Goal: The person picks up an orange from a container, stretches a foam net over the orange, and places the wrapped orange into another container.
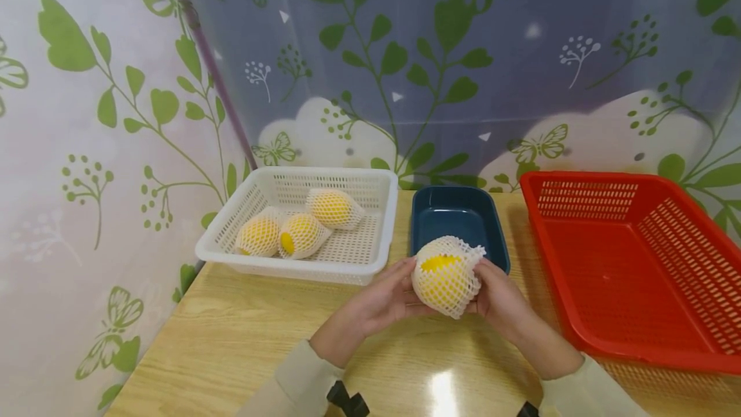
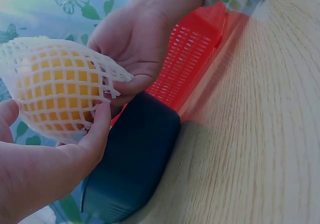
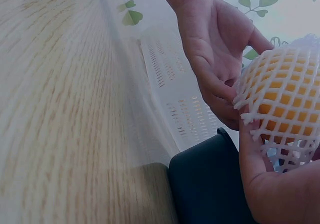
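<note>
Between both hands, over the near end of a dark blue tray [image 1: 457, 222], is a round yellow fruit [image 1: 442, 280] in a white foam net sleeve. My left hand [image 1: 383, 301] holds its left side and my right hand [image 1: 502, 298] its right side. Through an opening in the net's top, bare yellow skin shows. In the left wrist view, the left thumb and fingers curl around the netted fruit [image 2: 60, 92]. The right wrist view has the right hand [image 3: 287, 189] gripping near the net's loose edge; some fingers are hidden behind the fruit.
At the left stands a white perforated basket [image 1: 289, 266] with three netted yellow fruits [image 1: 303, 235] inside. A red perforated basket [image 1: 625, 275] is on the right. All stand on a wooden table [image 1: 255, 333] against patterned cloth walls [image 1: 370, 82].
</note>
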